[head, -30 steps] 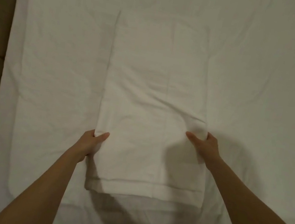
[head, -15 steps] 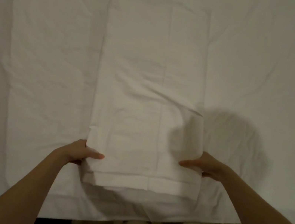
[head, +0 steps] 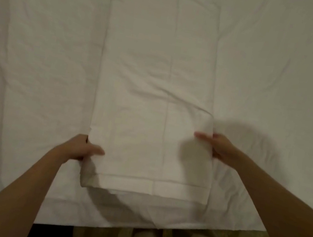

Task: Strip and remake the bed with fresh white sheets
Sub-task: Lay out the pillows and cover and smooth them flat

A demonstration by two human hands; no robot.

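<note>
Between the two hands lies a folded white sheet (head: 153,105), flat on the bed (head: 46,42), its near hem just short of the mattress edge. At its left border the left hand (head: 79,149) pinches the layers, thumb on top and fingers tucked under. Opposite, the right hand (head: 218,147) grips the right border the same way, slightly farther up, thumb laid over the cloth. Beyond both hands the sheet runs away in a long rectangle with a centre crease. It looks soft, light and limp, likely to sag and slide apart if lifted by one layer; pinching all layers at both side edges seems safest.
</note>
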